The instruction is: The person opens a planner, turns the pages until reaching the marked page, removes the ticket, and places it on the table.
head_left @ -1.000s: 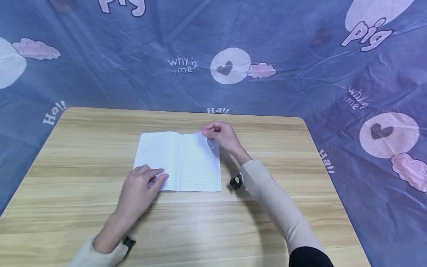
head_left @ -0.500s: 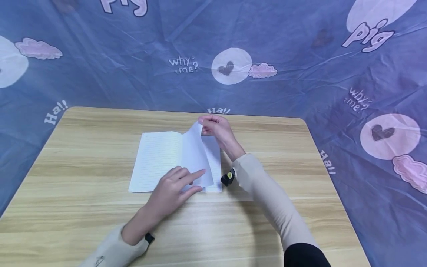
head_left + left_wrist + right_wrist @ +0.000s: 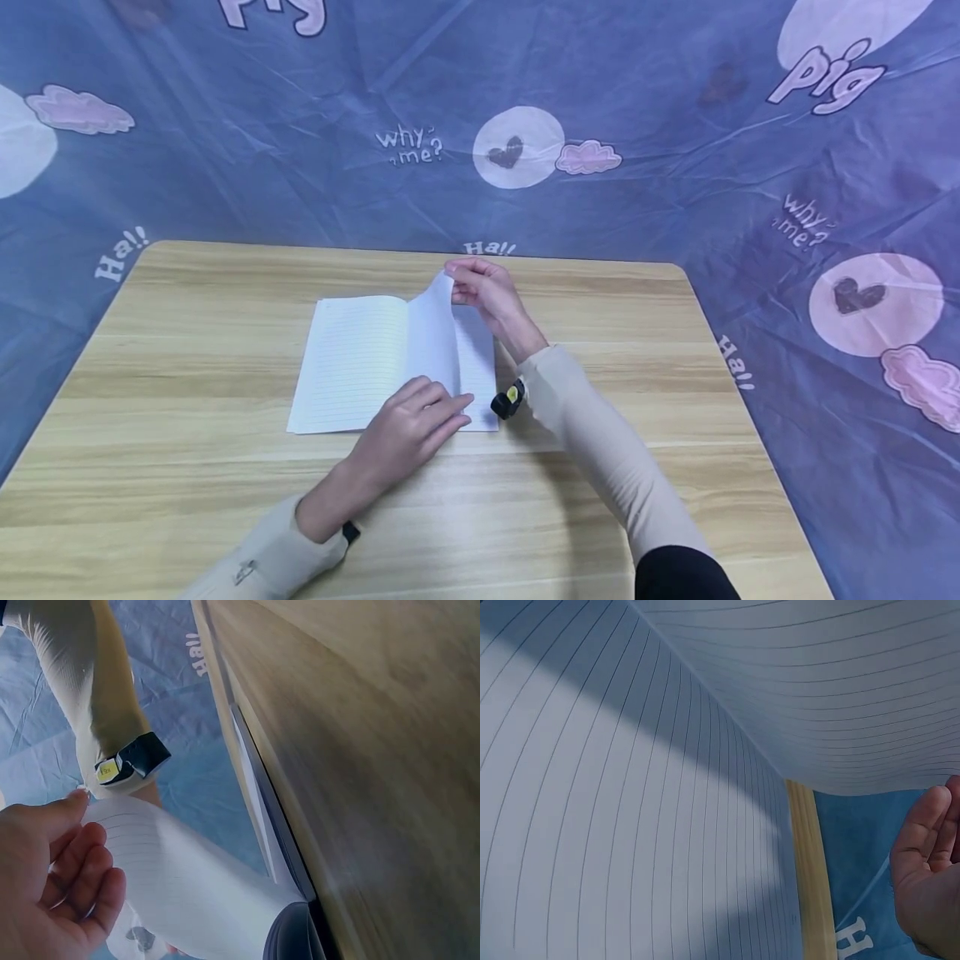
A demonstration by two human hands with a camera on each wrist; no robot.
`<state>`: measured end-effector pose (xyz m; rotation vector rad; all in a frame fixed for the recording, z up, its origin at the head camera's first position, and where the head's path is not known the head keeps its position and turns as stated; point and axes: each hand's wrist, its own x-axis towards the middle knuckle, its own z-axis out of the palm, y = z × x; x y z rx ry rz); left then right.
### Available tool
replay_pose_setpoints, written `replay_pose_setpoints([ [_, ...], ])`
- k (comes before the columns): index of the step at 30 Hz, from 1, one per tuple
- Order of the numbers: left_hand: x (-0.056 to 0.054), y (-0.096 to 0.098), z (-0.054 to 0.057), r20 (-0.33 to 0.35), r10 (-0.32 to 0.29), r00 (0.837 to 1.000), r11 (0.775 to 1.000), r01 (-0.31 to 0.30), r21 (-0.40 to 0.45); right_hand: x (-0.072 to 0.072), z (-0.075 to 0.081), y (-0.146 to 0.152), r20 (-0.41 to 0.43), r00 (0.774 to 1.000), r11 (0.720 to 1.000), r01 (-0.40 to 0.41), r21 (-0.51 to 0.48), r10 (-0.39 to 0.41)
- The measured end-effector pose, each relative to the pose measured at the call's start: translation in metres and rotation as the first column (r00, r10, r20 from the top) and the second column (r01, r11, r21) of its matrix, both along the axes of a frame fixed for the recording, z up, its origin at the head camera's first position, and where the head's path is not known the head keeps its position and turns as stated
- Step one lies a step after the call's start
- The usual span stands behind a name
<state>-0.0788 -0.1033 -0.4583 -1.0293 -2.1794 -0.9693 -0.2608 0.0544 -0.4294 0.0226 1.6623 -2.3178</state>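
An open lined notebook (image 3: 347, 362) lies on the wooden table, its right-hand page (image 3: 432, 343) lifted and curving up from the spine. My right hand (image 3: 492, 302) pinches that page's far corner between thumb and fingers, raised above the notebook. At the near corner is my left hand (image 3: 405, 429); in the left wrist view the raised page (image 3: 180, 874) meets the tips of its thumb and forefinger, which pinch it, while the other fingers curl loosely. From the right wrist, the lined sheet beneath (image 3: 645, 825) shows under the lifted page (image 3: 832, 697).
The wooden table (image 3: 187, 358) stretches out around the notebook. Behind it and to the right hangs a blue printed cloth (image 3: 315, 167). A black wrist device (image 3: 507, 400) sits at the right cuff, close to the notebook's right edge.
My right hand has raised the page's far corner upward and slightly left. My left hand has come rightward from the left page to the lifted page's near corner.
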Motion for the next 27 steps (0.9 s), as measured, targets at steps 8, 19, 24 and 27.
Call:
replay_pose_setpoints([
  [8, -0.005, -0.002, -0.001, -0.095, -0.031, 0.995, 0.997, 0.036, 0.061, -0.002, -0.001, -0.003, -0.005, 1.000, 1.000, -0.005, -0.020, 0.005],
  [19, -0.004, -0.008, -0.006, -0.080, -0.030, 0.996, 0.988, 0.042, 0.147, 0.001, -0.005, -0.001, -0.014, 0.999, 0.999, -0.030, -0.023, 0.030],
  [24, 0.000, -0.015, -0.008, -0.003, 0.000, 1.000, 0.983, 0.001, 0.185, 0.001, -0.011, 0.009, -0.028, 1.000, 0.997, -0.001, 0.077, 0.003],
  [27, 0.007, -0.025, -0.010, 0.072, 0.042, 0.997, 0.976, -0.056, 0.210, 0.000, -0.018, 0.021, -0.066, 0.998, 0.971, 0.033, 0.238, -0.018],
])
